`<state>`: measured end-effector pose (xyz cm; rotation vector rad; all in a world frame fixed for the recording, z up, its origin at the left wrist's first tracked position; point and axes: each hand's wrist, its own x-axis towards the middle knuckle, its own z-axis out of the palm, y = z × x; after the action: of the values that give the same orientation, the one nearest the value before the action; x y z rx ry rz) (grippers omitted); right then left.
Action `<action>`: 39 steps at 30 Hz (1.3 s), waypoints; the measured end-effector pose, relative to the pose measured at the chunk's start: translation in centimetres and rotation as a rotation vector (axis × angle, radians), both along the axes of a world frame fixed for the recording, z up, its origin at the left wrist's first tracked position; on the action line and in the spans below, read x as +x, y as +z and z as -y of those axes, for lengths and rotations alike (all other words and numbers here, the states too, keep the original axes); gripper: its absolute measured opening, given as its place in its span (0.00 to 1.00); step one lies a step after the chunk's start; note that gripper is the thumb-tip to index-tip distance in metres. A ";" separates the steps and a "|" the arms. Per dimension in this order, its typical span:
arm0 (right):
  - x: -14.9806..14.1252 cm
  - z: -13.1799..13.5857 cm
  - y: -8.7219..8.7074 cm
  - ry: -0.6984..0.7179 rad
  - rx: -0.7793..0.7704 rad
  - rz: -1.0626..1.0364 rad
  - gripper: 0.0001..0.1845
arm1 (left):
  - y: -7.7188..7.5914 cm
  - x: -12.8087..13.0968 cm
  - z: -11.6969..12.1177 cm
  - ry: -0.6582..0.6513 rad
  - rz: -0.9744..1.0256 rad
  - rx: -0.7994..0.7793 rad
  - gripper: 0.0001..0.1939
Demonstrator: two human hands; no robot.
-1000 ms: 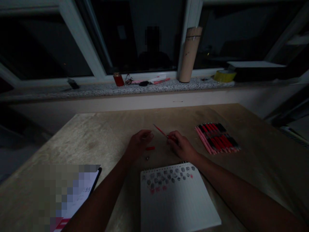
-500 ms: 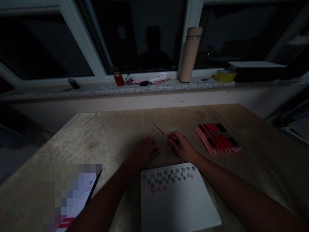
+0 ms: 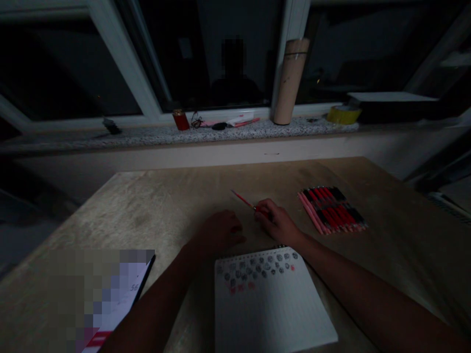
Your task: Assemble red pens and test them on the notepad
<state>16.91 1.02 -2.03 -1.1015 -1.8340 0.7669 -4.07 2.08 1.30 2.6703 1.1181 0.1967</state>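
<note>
My right hand (image 3: 277, 221) is closed on a red pen (image 3: 262, 211), with its fingers wrapped round the barrel. A thin red stem with a pale tip sticks out of the grip toward the upper left. My left hand (image 3: 221, 228) rests low over the table to the left of the pen, fingers apart; nothing shows in it. Just below both hands lies a spiral notebook (image 3: 272, 314), its top rows marked with dark scribbled circles and a few red ones. Right of my right hand, red and black pens (image 3: 333, 211) lie side by side with pink ones at their left end.
At the lower left lies a partly blurred lit screen (image 3: 123, 294). The windowsill (image 3: 147, 139) carries a red jar (image 3: 180, 120), a tan cylindrical bottle (image 3: 290, 83), yellow tape (image 3: 344, 115) and small items. The table (image 3: 132, 211) reaches close to the wall below the sill.
My left hand's thumb and fingers have spread apart. The red pen in my right hand has shifted very slightly to the left. The digits on the screen have changed.
</note>
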 end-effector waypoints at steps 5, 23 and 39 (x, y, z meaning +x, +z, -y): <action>0.0 0.0 -0.1 -0.008 -0.006 -0.005 0.07 | -0.3 0.2 -0.1 -0.056 -0.002 0.010 0.10; 0.1 -0.1 -0.1 -0.006 0.021 0.043 0.08 | -0.1 -0.2 0.0 0.013 0.014 -0.135 0.11; 0.1 -0.1 -0.2 0.017 0.006 0.042 0.07 | 0.2 -0.4 0.1 0.043 0.036 -0.127 0.14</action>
<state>17.04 1.16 -2.21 -1.1068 -1.8814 0.7527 -4.49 1.94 1.45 2.5236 1.1377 0.1742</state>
